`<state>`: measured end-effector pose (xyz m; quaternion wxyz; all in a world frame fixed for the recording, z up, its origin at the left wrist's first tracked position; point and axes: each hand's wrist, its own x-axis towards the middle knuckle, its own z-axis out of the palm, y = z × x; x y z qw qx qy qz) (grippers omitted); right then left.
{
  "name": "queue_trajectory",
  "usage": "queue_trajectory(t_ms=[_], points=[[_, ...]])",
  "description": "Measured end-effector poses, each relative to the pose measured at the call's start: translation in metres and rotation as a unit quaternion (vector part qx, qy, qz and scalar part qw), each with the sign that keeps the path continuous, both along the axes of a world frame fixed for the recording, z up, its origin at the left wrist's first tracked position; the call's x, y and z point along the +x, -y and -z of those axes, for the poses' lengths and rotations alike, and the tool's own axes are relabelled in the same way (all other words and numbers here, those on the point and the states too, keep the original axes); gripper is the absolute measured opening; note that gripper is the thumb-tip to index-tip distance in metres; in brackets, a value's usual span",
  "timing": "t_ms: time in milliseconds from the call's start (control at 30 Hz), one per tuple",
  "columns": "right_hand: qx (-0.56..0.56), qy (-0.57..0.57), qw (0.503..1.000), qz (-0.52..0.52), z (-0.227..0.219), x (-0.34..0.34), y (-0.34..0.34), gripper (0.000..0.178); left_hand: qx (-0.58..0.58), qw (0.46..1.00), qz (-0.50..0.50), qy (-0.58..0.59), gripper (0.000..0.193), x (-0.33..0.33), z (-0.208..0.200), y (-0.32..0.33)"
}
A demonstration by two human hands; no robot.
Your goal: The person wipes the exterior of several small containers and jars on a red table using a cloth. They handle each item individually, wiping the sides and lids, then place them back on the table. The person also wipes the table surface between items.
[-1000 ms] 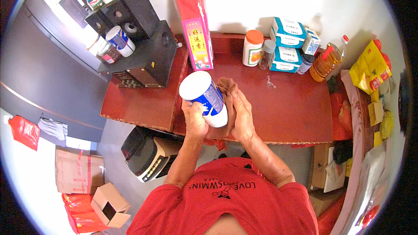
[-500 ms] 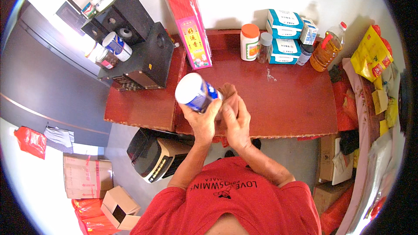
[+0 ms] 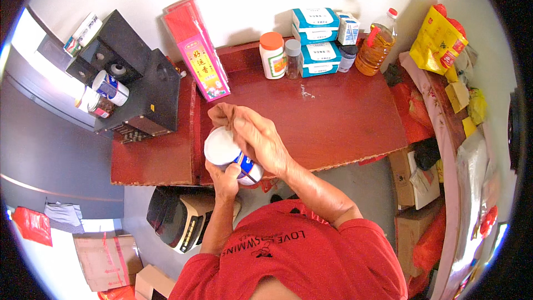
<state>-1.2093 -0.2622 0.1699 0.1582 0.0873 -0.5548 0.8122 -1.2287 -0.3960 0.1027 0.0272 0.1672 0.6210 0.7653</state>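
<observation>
A white and blue canister [image 3: 223,147] with a round white lid is tilted over the front edge of the red table. My left hand [image 3: 224,179] grips it from the lower left, thumb across its side. My right hand [image 3: 262,140] holds a brown cloth [image 3: 224,113] against the lid's far side, and its fingers partly cover the cloth. Behind them, a red and pink packet of incense sticks [image 3: 204,69] leans on the wall.
Black speakers [image 3: 158,86] stand at the left, with a similar canister [image 3: 112,88] and a jar on top. Along the table's back are an orange-lidded bottle [image 3: 272,55], teal tissue packs [image 3: 320,58] and an oil bottle [image 3: 373,50]. Cardboard boxes [image 3: 108,261] sit on the floor.
The cloth has moved from the canister's side near its base up to its lid. My right hand has come over the canister, and the whole view has shifted.
</observation>
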Motion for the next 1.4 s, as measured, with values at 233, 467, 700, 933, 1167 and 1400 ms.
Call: queue_trajectory(t_ms=[233, 467, 700, 933, 1167, 1400], points=[[-0.211, 0.189, 0.956, -0.071, 0.043, 0.003, 0.017, 0.051, 0.027, 0.981, -0.120, -0.151, 0.087, -0.016, 0.027, 0.010], [-0.417, 0.138, 0.898, -0.023, 0.065, 0.006, 0.037, 0.039, 0.046, 0.956, -0.188, -0.221, 0.082, -0.025, -0.002, -0.007], [-0.281, 0.122, 0.951, 0.037, 0.074, 0.008, 0.039, 0.037, 0.054, 0.983, -0.177, -0.004, 0.071, -0.005, -0.028, -0.023], [-0.001, 0.162, 0.984, 0.069, 0.059, 0.034, 0.025, 0.017, 0.099, 0.986, -0.135, -0.001, 0.057, -0.018, 0.003, 0.005], [0.084, 0.071, 0.993, 0.043, 0.007, 0.062, 0.002, 0.024, 0.192, 0.981, -0.028, -0.022, 0.052, -0.025, -0.008, 0.015], [0.421, -0.144, 0.867, 0.224, -0.012, 0.040, 0.030, 0.043, 0.090, 0.994, -0.008, -0.058, 0.078, 0.000, -0.014, 0.003]])
